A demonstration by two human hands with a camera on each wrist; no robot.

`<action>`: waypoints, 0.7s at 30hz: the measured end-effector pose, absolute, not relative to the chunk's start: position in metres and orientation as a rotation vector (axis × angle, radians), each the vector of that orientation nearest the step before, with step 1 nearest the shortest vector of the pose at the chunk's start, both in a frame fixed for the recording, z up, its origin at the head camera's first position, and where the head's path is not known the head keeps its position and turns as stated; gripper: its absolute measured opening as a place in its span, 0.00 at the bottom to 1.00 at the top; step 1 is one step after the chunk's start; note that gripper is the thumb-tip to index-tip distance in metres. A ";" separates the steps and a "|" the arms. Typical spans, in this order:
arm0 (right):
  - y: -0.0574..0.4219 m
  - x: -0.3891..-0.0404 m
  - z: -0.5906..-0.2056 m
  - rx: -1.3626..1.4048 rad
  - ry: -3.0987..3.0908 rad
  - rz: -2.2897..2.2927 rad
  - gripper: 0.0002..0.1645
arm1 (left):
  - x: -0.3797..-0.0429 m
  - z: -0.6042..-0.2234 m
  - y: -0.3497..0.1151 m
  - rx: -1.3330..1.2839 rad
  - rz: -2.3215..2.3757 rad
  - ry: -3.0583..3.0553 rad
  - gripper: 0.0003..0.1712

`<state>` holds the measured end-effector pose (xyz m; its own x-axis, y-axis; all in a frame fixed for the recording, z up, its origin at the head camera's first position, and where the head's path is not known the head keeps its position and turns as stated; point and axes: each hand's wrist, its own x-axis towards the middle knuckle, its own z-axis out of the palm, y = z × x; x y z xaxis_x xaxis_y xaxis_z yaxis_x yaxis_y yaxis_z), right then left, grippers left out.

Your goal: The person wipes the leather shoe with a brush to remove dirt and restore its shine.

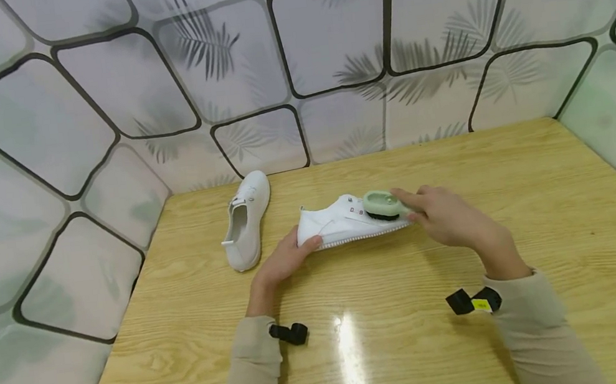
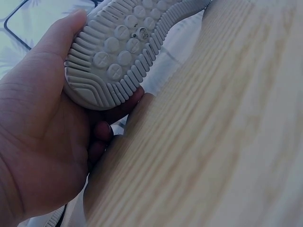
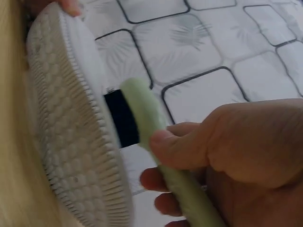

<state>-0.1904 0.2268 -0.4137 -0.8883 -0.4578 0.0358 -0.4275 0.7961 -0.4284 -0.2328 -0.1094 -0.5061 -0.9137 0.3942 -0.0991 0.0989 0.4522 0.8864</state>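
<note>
Gripping a white shoe (image 1: pixel 330 227) by the heel with the left hand (image 1: pixel 285 258) — clasping a green brush (image 1: pixel 376 201) against it with the right hand (image 1: pixel 451 217).

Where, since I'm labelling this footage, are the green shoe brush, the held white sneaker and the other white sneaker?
Green shoe brush (image 1: pixel 381 202), head view: top of its head.
Held white sneaker (image 1: pixel 340 227), head view: side of its upper.
Other white sneaker (image 1: pixel 255 219), head view: side of its upper, beside the opening.
</note>
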 end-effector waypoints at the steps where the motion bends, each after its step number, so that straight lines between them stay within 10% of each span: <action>1: 0.227 -0.189 -0.413 -0.734 2.885 -0.696 0.32 | -0.233 -0.506 -0.110 0.427 1.441 2.416 0.40; 21: 0.228 -0.187 -0.407 -0.591 2.919 -0.580 0.33 | -0.233 -0.506 -0.110 0.427 1.453 2.387 0.40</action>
